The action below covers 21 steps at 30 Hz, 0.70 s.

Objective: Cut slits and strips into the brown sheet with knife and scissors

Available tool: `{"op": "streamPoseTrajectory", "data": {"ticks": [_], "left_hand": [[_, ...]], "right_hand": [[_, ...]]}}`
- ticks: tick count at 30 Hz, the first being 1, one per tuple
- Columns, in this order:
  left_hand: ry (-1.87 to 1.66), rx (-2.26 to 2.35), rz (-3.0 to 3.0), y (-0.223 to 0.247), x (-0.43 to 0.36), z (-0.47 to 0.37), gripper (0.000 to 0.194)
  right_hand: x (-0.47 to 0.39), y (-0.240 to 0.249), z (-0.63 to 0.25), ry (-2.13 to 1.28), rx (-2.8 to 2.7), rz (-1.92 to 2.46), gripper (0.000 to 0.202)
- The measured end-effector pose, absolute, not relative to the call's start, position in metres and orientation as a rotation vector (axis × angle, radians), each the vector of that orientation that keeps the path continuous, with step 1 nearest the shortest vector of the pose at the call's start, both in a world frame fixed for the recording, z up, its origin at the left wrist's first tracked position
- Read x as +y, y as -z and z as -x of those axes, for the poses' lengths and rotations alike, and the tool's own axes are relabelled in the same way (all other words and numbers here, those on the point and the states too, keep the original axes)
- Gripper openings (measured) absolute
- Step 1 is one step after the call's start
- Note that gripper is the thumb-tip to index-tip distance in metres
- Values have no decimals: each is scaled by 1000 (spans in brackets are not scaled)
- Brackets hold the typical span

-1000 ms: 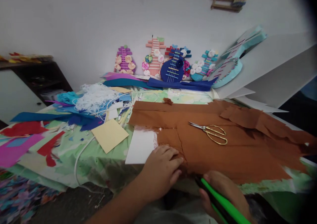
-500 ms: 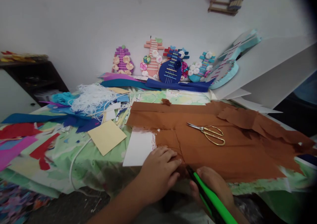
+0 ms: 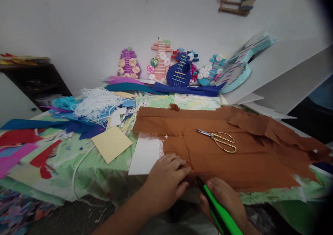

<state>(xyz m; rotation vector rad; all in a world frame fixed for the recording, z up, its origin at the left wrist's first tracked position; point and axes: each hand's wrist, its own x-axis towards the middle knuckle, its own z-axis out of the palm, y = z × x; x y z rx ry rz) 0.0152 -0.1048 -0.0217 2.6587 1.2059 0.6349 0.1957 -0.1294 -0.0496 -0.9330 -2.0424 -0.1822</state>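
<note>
Your left hand (image 3: 166, 181) sits low in the middle of the frame, palm down with the fingers together, pressing the near edge of the brown sheet (image 3: 234, 148). No grip there, it's just flat on it. Your right hand (image 3: 225, 202) is just beside it at the bottom edge, wrapped around a green cutter (image 3: 218, 210), whose dark tip touches the sheet's near edge right by your left fingertips.

The sheet covers most of the centre and right of the worktop (image 3: 85, 169), with a ragged edge on the lower right and a slit running up from where your hands are. A white card (image 3: 145, 155) pokes out from under its left side, touching your left hand's thumb side. Gold scissors (image 3: 218, 140) lie on the sheet, blades shut, well above your hands. A yellow card (image 3: 111, 144) lies left of the white one, with a white cord (image 3: 78, 165) curling past it. Upper left has a tangle of white string (image 3: 97, 101) and blue scraps (image 3: 85, 127). Little paper guitars (image 3: 179, 70) lean on the wall at the back.
</note>
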Motion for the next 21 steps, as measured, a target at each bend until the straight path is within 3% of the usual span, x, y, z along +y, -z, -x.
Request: {"op": "streamPoseTrajectory", "data": {"ticks": [4, 16, 21], "left_hand": [[-654, 1203, -2661, 23, -106, -15, 27], [-630, 1233, -2661, 21, -106, -15, 28], [-616, 1233, -2657, 21, -105, -15, 29]], "right_hand": [[-130, 50, -194, 242, -2052, 871, 17], [-138, 69, -187, 303, -2171, 923, 8], [-147, 76, -186, 277, -2199, 836, 14]]}}
